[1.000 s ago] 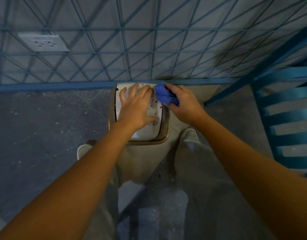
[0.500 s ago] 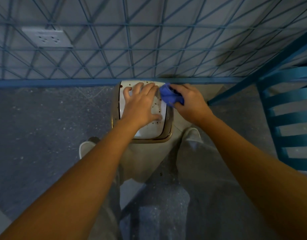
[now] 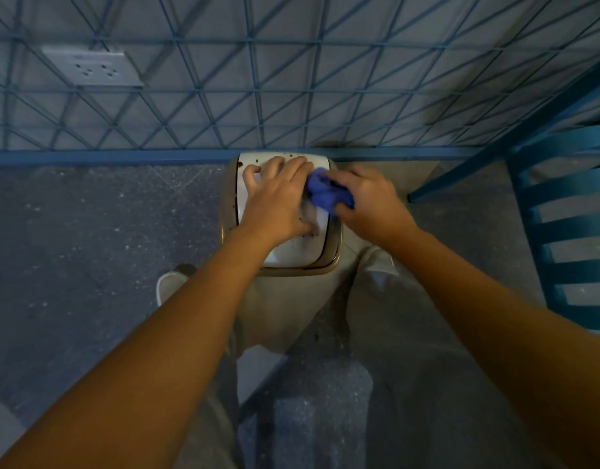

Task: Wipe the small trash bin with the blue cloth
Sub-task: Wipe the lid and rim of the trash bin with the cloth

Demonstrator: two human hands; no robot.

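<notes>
Wiping is the step in hand: my right hand [image 3: 369,201] grips the bunched blue cloth [image 3: 325,191] against the white lid of the small trash bin [image 3: 292,253], which stands by the wall at my feet. My left hand [image 3: 275,201] presses flat on the lid, holding nothing. Brown specks dot the lid, so I judge the next sweep should go there

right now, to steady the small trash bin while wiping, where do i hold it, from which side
Press on the flat white lid from above, on its left half, as the left hand does. The small trash bin stands by the wall, and the right hand wipes the right edge with the blue cloth.
</notes>
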